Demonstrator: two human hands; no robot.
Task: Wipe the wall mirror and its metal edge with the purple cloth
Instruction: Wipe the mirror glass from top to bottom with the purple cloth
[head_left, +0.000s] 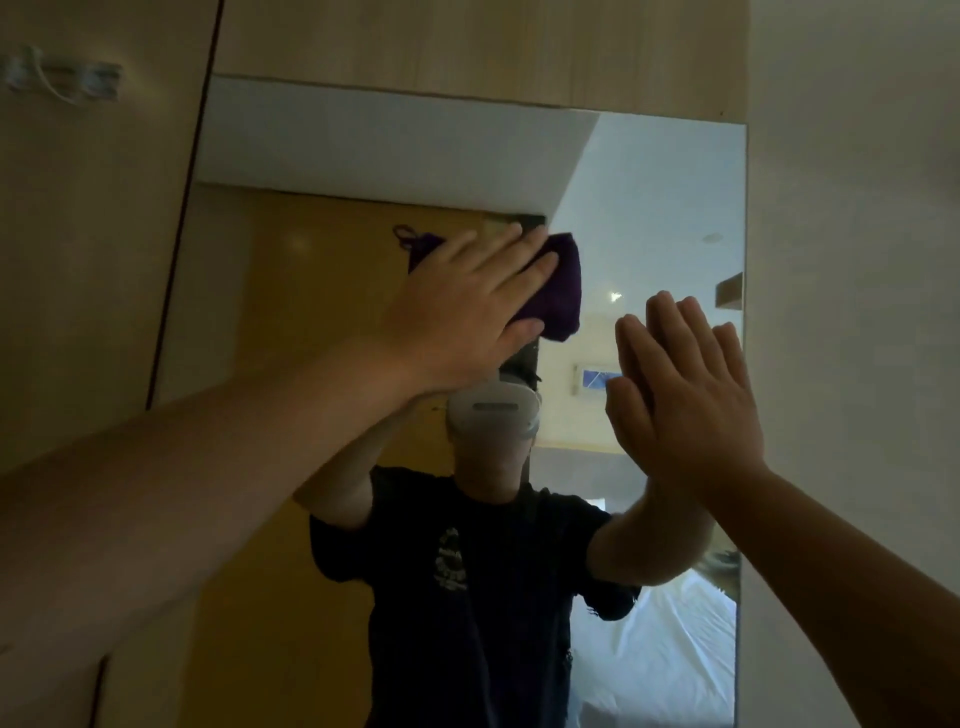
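Observation:
The wall mirror (660, 208) fills the middle of the view, set into wooden panelling, with a thin edge (744, 322) along its right side. My left hand (467, 306) presses the purple cloth (558, 291) flat against the glass in the upper middle; the cloth shows past my fingertips, and a loop of it sticks out at the upper left. My right hand (691, 395) rests flat on the glass near the right edge, fingers together, holding nothing. The mirror reflects a person in a dark T-shirt and both arms.
Wooden panels (78, 260) stand to the left and above the mirror, with a dark vertical seam. A small hook rack (62, 78) hangs at the upper left. A pale wall (857, 260) borders the mirror's right side.

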